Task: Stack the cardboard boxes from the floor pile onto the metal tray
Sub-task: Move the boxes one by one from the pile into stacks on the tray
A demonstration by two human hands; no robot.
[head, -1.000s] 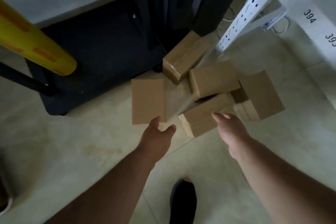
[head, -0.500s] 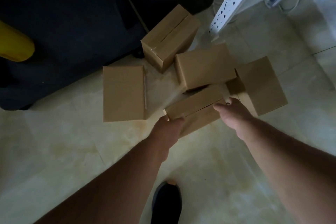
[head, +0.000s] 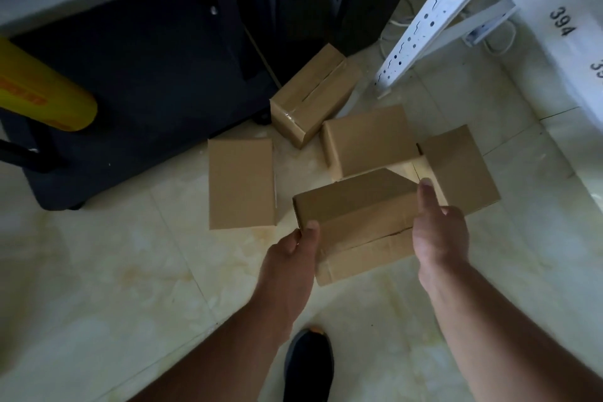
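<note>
Both my hands grip one brown cardboard box [head: 359, 219] and hold it tilted above the tiled floor. My left hand [head: 290, 254] clasps its near left corner, thumb on top. My right hand [head: 439, 235] holds its right end, thumb pressed on the upper face. Several other cardboard boxes lie on the floor around it: a flat one [head: 241, 183] to the left, a taped one [head: 313, 95] at the back, one [head: 368, 139] just behind, and one [head: 460, 166] to the right. No metal tray can be made out.
A dark cart or cabinet [head: 130, 81] stands at the back left, with a yellow roll [head: 42, 95] jutting over it. A white perforated rack post [head: 421, 23] with number labels rises at the right. My dark shoe [head: 308, 362] is on the floor below the box.
My open hands reached down to the nearest box, closed on its two ends, and have lifted it up and towards me. The other boxes have stayed in place.
</note>
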